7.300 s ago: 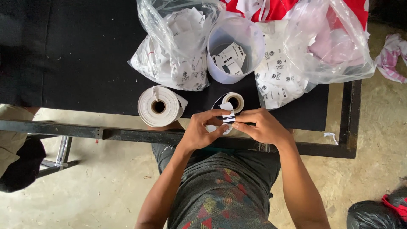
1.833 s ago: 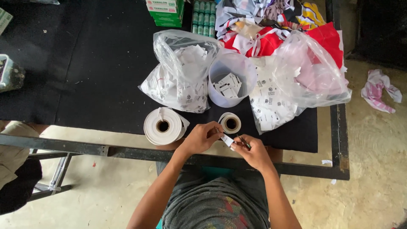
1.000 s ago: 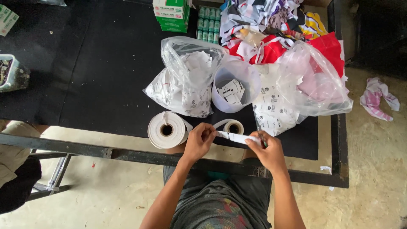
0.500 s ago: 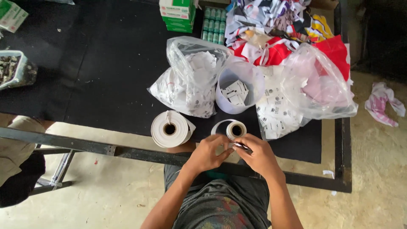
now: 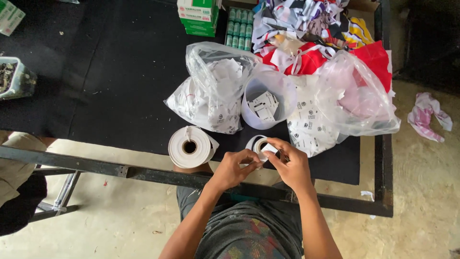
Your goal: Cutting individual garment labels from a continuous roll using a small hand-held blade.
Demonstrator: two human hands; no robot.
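Our hands have come back together from drawing the strip out; left hand [image 5: 235, 168] and right hand [image 5: 291, 165] both pinch the small label roll [image 5: 258, 146] at the table [image 5: 96, 96] edge, just beside the big white roll [image 5: 189, 147].

My black-topped work table [image 5: 96, 96] on its dark metal frame [image 5: 143, 172] stands over a worn, pale concrete floor [image 5: 120, 225]. Right of the table, a crumpled rag [image 5: 429, 117] lies on that floor in flat daylight.
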